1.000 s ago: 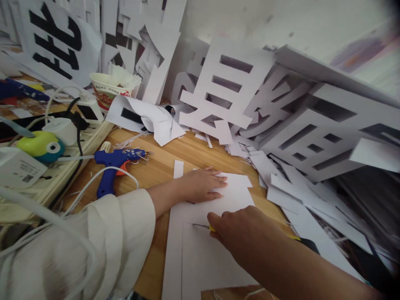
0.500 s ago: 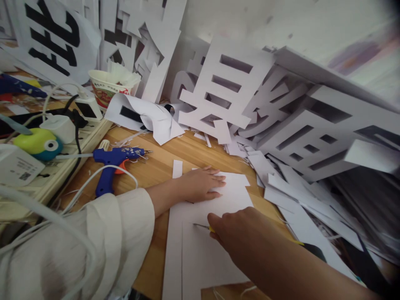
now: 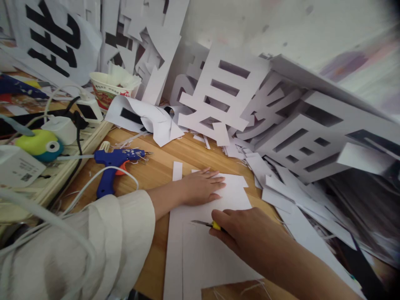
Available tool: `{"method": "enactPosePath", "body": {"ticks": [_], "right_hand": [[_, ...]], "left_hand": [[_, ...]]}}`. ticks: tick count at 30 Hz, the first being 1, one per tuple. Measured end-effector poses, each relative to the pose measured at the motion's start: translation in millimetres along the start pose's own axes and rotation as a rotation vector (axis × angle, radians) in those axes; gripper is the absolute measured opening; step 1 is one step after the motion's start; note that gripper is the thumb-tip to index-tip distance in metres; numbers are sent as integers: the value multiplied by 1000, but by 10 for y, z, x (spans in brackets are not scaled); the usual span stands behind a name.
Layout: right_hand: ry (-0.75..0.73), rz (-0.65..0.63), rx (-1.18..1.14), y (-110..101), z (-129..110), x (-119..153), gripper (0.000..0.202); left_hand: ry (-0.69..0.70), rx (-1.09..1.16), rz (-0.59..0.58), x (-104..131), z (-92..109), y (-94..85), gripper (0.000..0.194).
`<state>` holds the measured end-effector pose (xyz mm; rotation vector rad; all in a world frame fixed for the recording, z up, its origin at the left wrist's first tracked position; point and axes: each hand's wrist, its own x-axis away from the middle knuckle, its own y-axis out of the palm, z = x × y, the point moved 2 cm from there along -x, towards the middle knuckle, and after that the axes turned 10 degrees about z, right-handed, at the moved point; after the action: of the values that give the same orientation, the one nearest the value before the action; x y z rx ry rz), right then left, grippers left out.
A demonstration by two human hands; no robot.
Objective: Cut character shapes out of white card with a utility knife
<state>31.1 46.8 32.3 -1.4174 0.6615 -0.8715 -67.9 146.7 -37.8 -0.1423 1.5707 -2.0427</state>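
My left hand (image 3: 201, 186) lies flat on a white foam board sheet (image 3: 212, 258), fingers spread and pointing right. Closed around a yellow-handled utility knife (image 3: 216, 226) is my right hand (image 3: 237, 229), just below and right of the left one. The knife's thin blade points left over the sheet; whether its tip touches the board I cannot tell. Most of the handle is hidden in my fist. A long straight cut line runs down the sheet's left part, and a short line meets its upper end.
A blue hot glue gun (image 3: 117, 160) lies left of the sheet, its cord near my sleeve. Beyond it are a power strip (image 3: 90, 146) with chargers and a paper cup (image 3: 109, 89). White cut-out characters (image 3: 218, 91) lean against the wall. Board scraps (image 3: 281, 191) pile up at the right.
My right hand and the knife have shifted slightly right, and more of the blade and yellow handle shows. My left hand stays pressed in place.
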Motion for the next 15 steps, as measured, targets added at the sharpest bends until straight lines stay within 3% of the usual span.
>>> {"method": "enactPosePath", "body": {"ticks": [7,15], "right_hand": [[-50,67,-55,300,10,-4,16],[-60,48,-37,260,-44,-65,14]], "left_hand": [[-31,6,-82,-27,4,-31,50],[-34,-16,-114,-29,8,-18,51]]}}
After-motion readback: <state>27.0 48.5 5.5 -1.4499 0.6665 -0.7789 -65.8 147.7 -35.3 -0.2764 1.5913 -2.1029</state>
